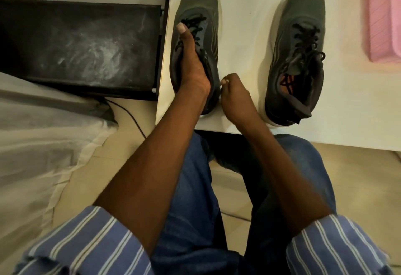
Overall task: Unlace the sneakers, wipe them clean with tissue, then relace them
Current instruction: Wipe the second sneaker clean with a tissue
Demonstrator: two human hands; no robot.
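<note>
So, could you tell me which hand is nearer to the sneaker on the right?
The right hand: it sits between the two sneakers, apart from the right sneaker. The left hand grips the left sneaker, farther away.

Two dark grey mesh sneakers, white soles, black laces, both still laced, upright, toes pointing away. Left sneaker point(196, 36) sits at the left edge of the white table point(245, 25), its opening and tongue partly hidden. Right sneaker point(297, 55) sits well apart from it, laces loosely tied at the collar, opening exposed, orange marking on the insole.
</note>
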